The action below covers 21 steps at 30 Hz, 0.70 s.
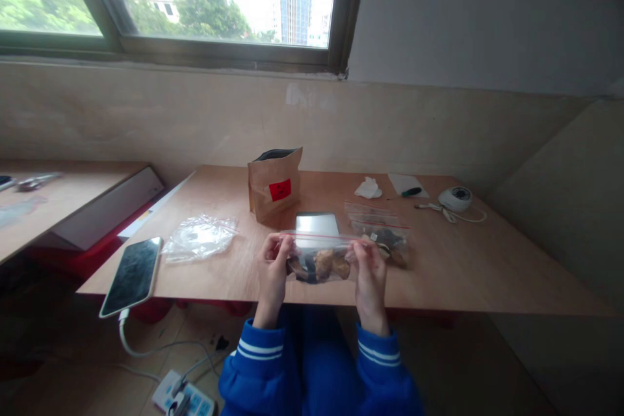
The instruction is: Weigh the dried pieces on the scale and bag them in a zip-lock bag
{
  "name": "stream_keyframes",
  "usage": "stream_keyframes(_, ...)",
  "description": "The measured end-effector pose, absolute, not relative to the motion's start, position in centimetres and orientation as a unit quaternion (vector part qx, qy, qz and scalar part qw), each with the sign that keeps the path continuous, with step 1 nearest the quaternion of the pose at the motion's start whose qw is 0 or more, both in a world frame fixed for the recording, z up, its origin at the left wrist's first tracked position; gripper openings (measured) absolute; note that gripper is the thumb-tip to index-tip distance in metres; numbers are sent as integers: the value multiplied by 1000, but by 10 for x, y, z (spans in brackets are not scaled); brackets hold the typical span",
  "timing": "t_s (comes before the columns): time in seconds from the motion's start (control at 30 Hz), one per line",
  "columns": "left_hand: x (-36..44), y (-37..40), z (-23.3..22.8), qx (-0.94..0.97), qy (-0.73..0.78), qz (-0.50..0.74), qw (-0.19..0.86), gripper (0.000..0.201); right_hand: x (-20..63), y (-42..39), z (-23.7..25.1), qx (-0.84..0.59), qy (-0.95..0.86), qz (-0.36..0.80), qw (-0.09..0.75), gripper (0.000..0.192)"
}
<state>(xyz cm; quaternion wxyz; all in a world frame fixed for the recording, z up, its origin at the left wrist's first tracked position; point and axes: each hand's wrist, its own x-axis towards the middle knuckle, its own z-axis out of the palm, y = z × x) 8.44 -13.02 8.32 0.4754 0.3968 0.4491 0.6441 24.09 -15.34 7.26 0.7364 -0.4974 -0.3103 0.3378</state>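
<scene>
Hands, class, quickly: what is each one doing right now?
Left hand: closed, pinching the left top edge of the clear zip bag.
Right hand: closed, pinching the bag's right top edge.

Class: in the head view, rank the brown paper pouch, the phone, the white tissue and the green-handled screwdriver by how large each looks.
1. brown paper pouch and phone: alike; the phone lies nearer the camera, so unranked.
2. white tissue
3. green-handled screwdriver
</scene>
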Motion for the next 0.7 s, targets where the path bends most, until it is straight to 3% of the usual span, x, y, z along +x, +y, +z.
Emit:
stream_keyframes(0.23, 82, -125, 80, 441, 395, 596, 542, 32, 240, -151, 65, -497, -355, 340, 715, 31)
stream_keyframes(0.7, 78, -129, 82, 436, 404, 610, 525, 23, 242, -156, 65, -492, -409, 314, 702, 20)
